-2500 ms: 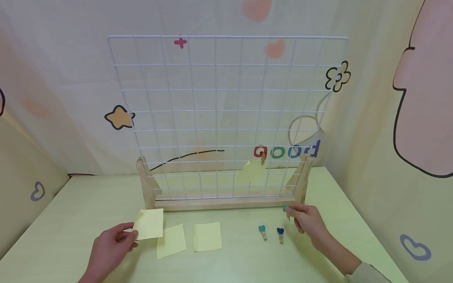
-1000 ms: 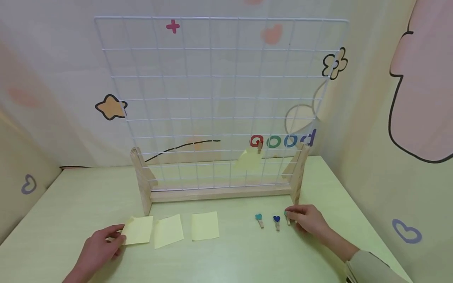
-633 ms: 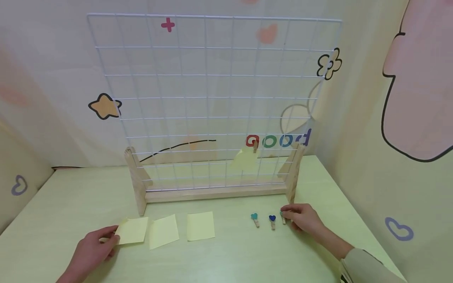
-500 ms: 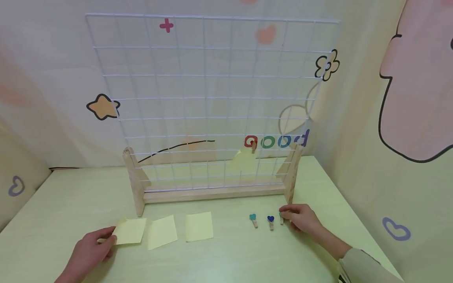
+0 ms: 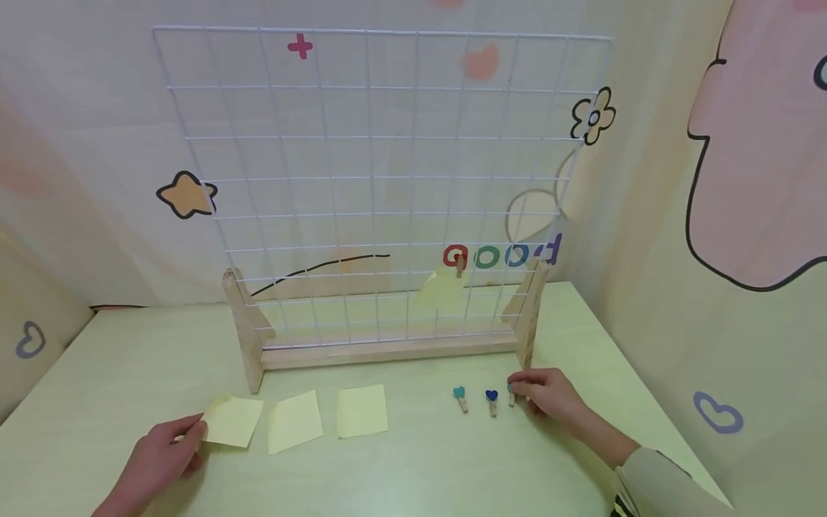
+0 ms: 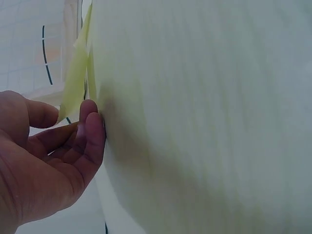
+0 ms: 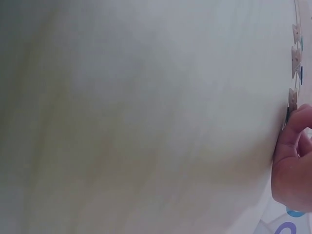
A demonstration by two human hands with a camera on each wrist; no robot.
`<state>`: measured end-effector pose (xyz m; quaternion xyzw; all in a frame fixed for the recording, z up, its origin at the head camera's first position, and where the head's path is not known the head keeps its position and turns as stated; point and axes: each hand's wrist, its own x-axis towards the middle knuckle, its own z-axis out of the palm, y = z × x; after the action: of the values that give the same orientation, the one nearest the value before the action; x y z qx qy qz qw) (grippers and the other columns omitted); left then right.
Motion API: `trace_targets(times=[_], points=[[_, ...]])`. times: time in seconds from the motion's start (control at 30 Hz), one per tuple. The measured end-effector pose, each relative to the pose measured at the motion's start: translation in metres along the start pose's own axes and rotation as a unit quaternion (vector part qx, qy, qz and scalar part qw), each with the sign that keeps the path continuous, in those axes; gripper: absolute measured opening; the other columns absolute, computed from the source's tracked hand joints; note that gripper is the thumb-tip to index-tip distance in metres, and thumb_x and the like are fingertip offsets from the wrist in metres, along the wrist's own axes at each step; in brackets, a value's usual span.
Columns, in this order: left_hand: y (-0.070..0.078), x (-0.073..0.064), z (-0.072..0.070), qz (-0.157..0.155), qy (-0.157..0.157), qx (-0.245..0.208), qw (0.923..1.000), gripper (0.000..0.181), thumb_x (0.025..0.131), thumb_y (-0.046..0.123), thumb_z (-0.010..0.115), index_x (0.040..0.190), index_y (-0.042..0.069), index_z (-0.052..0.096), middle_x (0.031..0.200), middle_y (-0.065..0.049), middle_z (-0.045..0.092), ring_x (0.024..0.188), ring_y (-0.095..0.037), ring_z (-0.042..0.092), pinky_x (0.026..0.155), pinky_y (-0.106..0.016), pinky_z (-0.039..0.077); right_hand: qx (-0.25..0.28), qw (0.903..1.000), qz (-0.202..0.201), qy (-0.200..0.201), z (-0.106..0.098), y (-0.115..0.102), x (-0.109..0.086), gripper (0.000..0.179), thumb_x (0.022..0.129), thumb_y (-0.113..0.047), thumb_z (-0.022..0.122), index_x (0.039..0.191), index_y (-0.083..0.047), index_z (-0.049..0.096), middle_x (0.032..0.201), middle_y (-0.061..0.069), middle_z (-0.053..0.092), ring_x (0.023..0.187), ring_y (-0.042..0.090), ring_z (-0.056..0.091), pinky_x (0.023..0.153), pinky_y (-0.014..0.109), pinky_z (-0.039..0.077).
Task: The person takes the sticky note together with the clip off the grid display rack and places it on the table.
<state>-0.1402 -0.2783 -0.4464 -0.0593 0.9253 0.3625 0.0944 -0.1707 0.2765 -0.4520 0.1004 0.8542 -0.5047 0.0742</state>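
Observation:
My left hand (image 5: 158, 456) pinches the left edge of a pale yellow sticky note (image 5: 234, 422) low over the table. In the left wrist view this note (image 6: 74, 85) slants up from between thumb and finger. Two more notes, a middle one (image 5: 295, 422) and a right one (image 5: 362, 411), lie flat beside it in a row. At the right, my right hand (image 5: 552, 397) pinches a small wooden clothespin (image 5: 512, 400) with a teal heart at the tabletop. Left of it lie a blue-heart clothespin (image 5: 492, 403) and another teal-heart clothespin (image 5: 461, 399).
A white wire grid (image 5: 369, 136) stands behind in a wooden base (image 5: 388, 352). A clothespin (image 5: 460, 266) clips one yellow note (image 5: 441, 289) low on the grid. Patterned fabric (image 5: 652, 215) walls the table at the back and sides.
My left hand has lowered its note from over the middle note to the row's left end. My right hand has brought its clothespin down beside the other two. The head view has shifted.

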Motion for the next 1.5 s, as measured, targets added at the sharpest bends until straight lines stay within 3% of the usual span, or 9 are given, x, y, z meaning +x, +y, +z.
trace_targets(times=[0.2, 0.4, 0.5, 0.63, 0.8, 1.0, 1.3, 1.5], points=[[0.005, -0.003, -0.004, 0.018, -0.006, 0.02, 0.9996, 0.058, 0.103, 0.037, 0.042, 0.138, -0.009, 0.044, 0.085, -0.004, 0.068, 0.063, -0.013, 0.061, 0.059, -0.027, 0.044, 0.006, 1.0, 0.005, -0.002, -0.001, -0.001, 0.0, 0.024, 0.092, -0.012, 0.061, 0.111, 0.002, 0.068, 0.08, 0.002, 0.062, 0.054, 0.014, 0.047, 0.051, 0.025, 0.042], [0.015, -0.007, -0.007, 0.07, 0.039, 0.049, 0.9956, 0.051, 0.101, 0.033, 0.048, 0.131, -0.007, 0.052, 0.109, -0.017, 0.068, 0.062, -0.009, 0.064, 0.055, -0.026, 0.042, 0.028, 0.9994, -0.008, -0.017, -0.006, -0.009, -0.002, 0.028, 0.095, -0.012, 0.057, 0.116, 0.004, 0.064, 0.083, 0.004, 0.06, 0.056, 0.014, 0.045, 0.052, 0.024, 0.039], [0.024, -0.007, -0.006, 0.1, 0.06, 0.046, 0.9922, 0.046, 0.1, 0.031, 0.049, 0.129, -0.004, 0.056, 0.11, -0.017, 0.067, 0.062, -0.009, 0.064, 0.052, -0.026, 0.042, 0.043, 0.9983, -0.029, -0.025, -0.01, -0.02, -0.002, 0.031, 0.096, -0.013, 0.055, 0.119, 0.007, 0.061, 0.083, 0.007, 0.059, 0.058, 0.013, 0.044, 0.052, 0.023, 0.039], [0.048, -0.003, -0.004, 0.133, 0.077, 0.03, 0.9877, 0.042, 0.1, 0.031, 0.05, 0.127, 0.001, 0.059, 0.115, -0.017, 0.066, 0.063, -0.011, 0.065, 0.05, -0.027, 0.041, 0.052, 0.9959, -0.068, -0.028, -0.015, -0.042, 0.0, 0.032, 0.097, -0.013, 0.054, 0.123, 0.007, 0.059, 0.088, 0.011, 0.06, 0.06, 0.013, 0.047, 0.055, 0.022, 0.043], [0.086, 0.002, 0.004, 0.175, 0.092, -0.008, 0.9802, 0.034, 0.099, 0.028, 0.054, 0.124, 0.007, 0.064, 0.115, -0.014, 0.066, 0.065, -0.009, 0.065, 0.05, -0.027, 0.042, 0.067, 0.9923, -0.103, -0.02, -0.019, -0.073, -0.001, 0.032, 0.097, -0.011, 0.054, 0.125, 0.005, 0.058, 0.088, 0.007, 0.061, 0.06, 0.014, 0.049, 0.055, 0.022, 0.045], [0.125, 0.013, 0.021, 0.216, 0.086, -0.047, 0.9716, 0.029, 0.098, 0.023, 0.056, 0.121, 0.008, 0.065, 0.112, -0.012, 0.067, 0.068, -0.009, 0.063, 0.052, -0.028, 0.044, 0.081, 0.9874, -0.135, -0.014, -0.018, -0.103, 0.0, 0.032, 0.097, -0.011, 0.054, 0.127, 0.001, 0.059, 0.087, 0.002, 0.063, 0.059, 0.013, 0.049, 0.055, 0.021, 0.044], [0.171, 0.028, 0.052, 0.259, 0.092, -0.091, 0.9571, 0.026, 0.096, 0.016, 0.058, 0.118, 0.006, 0.067, 0.11, -0.012, 0.068, 0.09, -0.026, 0.065, 0.07, -0.033, 0.05, 0.089, 0.983, -0.16, -0.016, -0.01, -0.135, 0.008, 0.041, 0.097, -0.017, 0.057, 0.138, -0.011, 0.053, 0.089, 0.001, 0.066, 0.058, 0.013, 0.05, 0.058, 0.02, 0.046], [0.197, 0.037, 0.071, 0.281, 0.074, -0.135, 0.9475, 0.028, 0.095, 0.018, 0.06, 0.121, 0.009, 0.065, 0.115, -0.007, 0.068, 0.101, -0.022, 0.063, 0.082, -0.038, 0.05, 0.078, 0.979, -0.188, -0.002, -0.006, -0.149, 0.016, 0.045, 0.096, -0.016, 0.059, 0.14, -0.017, 0.052, 0.099, 0.017, 0.068, 0.055, 0.013, 0.051, 0.054, 0.02, 0.046]])
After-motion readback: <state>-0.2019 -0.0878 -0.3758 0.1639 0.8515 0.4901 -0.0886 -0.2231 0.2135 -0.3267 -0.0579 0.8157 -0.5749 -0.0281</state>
